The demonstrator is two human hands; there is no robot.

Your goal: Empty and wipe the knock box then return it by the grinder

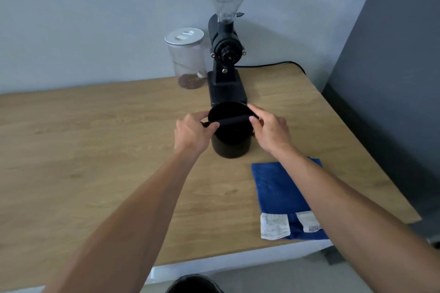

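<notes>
Two hands on the knock box (pixel 230 137), right in front of the grinder (pixel 225 54)!

Left hand (pixel 193 134) and right hand (pixel 270 131) each pinch one end of the knock bar (pixel 230 122), fingers (pixel 252 119) clenched on it, box upright on the wooden surface (pixel 95 138). Looks like the emptying step is opening: next, lift bar or box clear, perhaps toward the dark bin (pixel 194 284) below the edge. Blue cloth (pixel 278 188) waits nearby for wiping.
</notes>
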